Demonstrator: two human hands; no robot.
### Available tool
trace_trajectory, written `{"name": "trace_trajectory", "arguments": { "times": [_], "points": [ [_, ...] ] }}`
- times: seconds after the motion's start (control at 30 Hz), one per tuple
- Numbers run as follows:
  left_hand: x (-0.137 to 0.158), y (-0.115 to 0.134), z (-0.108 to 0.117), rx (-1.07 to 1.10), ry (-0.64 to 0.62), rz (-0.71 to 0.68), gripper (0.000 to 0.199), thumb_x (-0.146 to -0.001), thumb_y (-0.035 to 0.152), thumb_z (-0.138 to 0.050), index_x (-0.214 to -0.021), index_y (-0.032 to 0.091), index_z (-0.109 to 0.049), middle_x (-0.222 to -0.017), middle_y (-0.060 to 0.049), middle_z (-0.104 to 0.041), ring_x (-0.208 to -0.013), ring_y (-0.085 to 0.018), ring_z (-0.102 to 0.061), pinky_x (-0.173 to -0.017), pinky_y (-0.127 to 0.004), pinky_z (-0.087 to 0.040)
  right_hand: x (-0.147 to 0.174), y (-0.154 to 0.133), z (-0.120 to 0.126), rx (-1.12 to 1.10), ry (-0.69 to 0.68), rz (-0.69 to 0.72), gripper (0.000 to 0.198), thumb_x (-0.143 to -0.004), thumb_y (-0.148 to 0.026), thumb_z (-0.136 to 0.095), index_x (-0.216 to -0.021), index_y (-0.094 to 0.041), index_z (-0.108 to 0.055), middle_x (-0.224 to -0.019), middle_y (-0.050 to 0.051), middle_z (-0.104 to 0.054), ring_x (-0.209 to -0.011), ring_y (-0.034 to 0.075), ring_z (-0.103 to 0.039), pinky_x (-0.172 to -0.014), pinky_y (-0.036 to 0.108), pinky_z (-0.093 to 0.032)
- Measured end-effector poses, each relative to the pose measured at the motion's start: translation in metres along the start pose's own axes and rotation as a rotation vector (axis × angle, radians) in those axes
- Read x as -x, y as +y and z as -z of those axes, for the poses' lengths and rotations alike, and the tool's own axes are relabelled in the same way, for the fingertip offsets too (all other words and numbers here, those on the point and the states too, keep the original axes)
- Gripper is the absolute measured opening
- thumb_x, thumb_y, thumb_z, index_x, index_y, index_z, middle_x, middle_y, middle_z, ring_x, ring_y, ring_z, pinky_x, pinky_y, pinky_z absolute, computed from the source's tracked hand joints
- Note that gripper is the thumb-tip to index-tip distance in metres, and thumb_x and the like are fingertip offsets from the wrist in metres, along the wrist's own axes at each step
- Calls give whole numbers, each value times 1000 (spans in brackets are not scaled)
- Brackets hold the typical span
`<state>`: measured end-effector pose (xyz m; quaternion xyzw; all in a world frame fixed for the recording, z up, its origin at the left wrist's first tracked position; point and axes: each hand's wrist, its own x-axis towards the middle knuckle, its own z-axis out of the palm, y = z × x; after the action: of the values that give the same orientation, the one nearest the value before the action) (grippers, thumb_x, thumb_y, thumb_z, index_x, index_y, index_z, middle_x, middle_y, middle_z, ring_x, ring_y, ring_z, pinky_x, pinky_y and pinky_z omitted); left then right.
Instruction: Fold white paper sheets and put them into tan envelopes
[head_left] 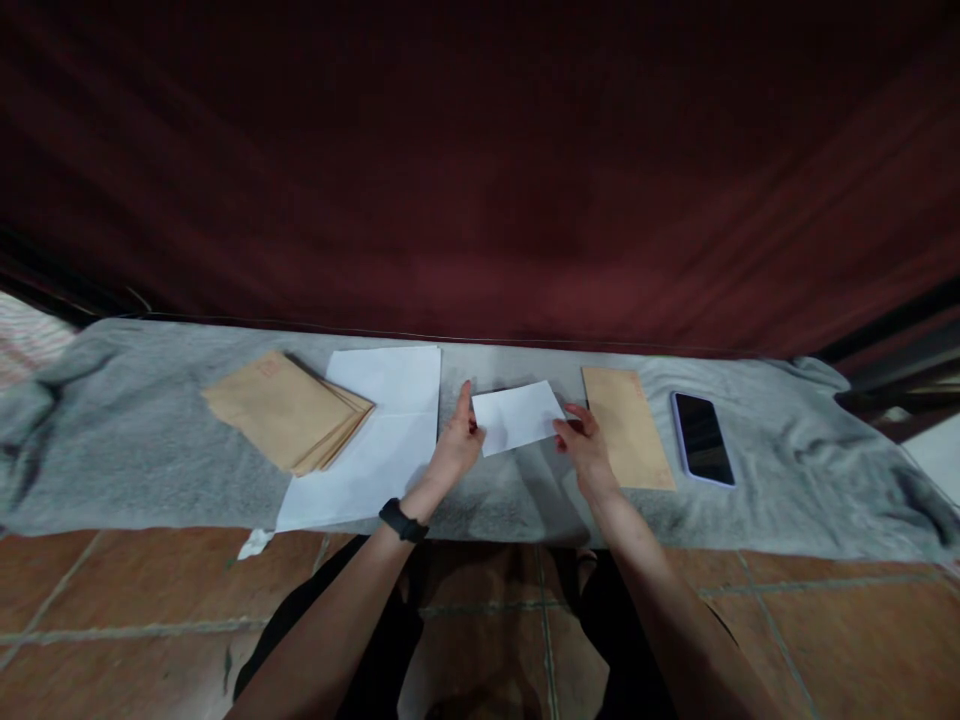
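A folded sheet of white paper [517, 415] is held between my two hands above the grey cloth. My left hand [457, 437] pinches its left end with the thumb, the index finger pointing away from me. At the paper's right end, my right hand [583, 448] grips the near corner between thumb and fingers. Just right of that hand lies a single brown envelope [628, 428]. To the left are larger white sheets [397, 430] with a crease across them, and a fanned stack of brown envelopes [289, 412] partly covers them.
A phone [703, 438] in a pale purple case lies right of the single envelope. Grey cloth [780, 460] covers the long, narrow surface. A dark red curtain [480, 180] hangs behind it. A white scrap [256, 543] sits at the near edge, above the tiled floor [135, 590].
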<state>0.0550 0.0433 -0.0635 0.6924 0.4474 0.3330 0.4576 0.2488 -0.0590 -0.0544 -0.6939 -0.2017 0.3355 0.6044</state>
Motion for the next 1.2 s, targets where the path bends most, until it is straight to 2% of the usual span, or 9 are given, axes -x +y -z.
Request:
{"name": "trace_trajectory", "arguments": {
  "times": [0.1,0.23,0.4,0.6,0.7,0.77,0.87,0.97,1.2],
  "points": [
    [1,2,3,-177,-47,-45,87,-78,8,-52,-159,13,-23,-95,-7,-67,-74,-17,-61,-85,-37,-56,1,2,4,338,-24,107,39,-76,-33,-65,-113,-20,-61,-67,-5,-63,-60,16,-61,-57,25,-45],
    [5,7,1,-359,1,-130,80,-78,4,-48,-156,16,-33,-119,-14,-62,-98,-24,-65,-98,-42,-53,13,1,5,801,-53,230,37,-87,-24,-57,-124,-22,-58,-92,4,-74,-82,21,-71,-70,27,-48],
    [12,13,-2,-497,-8,-181,73,-83,2,-42,-155,14,-37,-135,-19,-54,-111,-28,-64,-103,-46,-52,23,-2,4,1055,-103,260,37,-94,-25,-53,-131,-19,-52,-101,10,-75,-88,25,-72,-73,31,-49],
    [18,17,-3,-674,-33,-213,61,-88,2,-39,-147,18,-48,-140,-16,-54,-109,-24,-67,-98,-38,-56,27,2,6,1175,-39,425,39,-94,-25,-53,-131,-13,-55,-113,17,-69,-105,32,-66,-89,42,-50],
    [22,23,-5,-787,-28,-253,52,-92,5,-39,-141,17,-54,-141,-17,-55,-121,-27,-61,-105,-43,-51,30,2,4,1168,-26,523,39,-94,-24,-50,-130,-13,-58,-121,20,-65,-115,36,-59,-99,50,-46],
    [28,26,-10,-806,-51,-299,46,-96,11,-39,-139,15,-56,-144,-18,-54,-130,-29,-56,-111,-47,-45,34,3,-1,1103,-84,606,41,-98,-26,-44,-135,-13,-57,-135,20,-60,-126,36,-53,-105,53,-43],
    [44,22,-23,-793,-132,-395,48,-101,21,-37,-146,10,-47,-154,-18,-47,-143,-29,-43,-121,-47,-34,43,9,-12,975,-259,711,49,-105,-33,-32,-146,-13,-50,-152,16,-49,-141,28,-44,-115,48,-38],
    [64,10,-37,-840,-184,-472,56,-99,17,-33,-154,3,-33,-159,-21,-38,-152,-27,-29,-124,-48,-29,54,19,-21,948,-393,729,56,-107,-39,-24,-154,-14,-40,-159,12,-41,-149,22,-35,-123,44,-29],
    [77,-4,-36,-907,-144,-472,60,-99,19,-30,-156,4,-26,-161,-21,-33,-154,-26,-20,-124,-49,-28,57,38,-13,1073,-370,748,63,-107,-46,-27,-157,-10,-32,-164,14,-30,-153,24,-25,-126,46,-22]
  ]
}}
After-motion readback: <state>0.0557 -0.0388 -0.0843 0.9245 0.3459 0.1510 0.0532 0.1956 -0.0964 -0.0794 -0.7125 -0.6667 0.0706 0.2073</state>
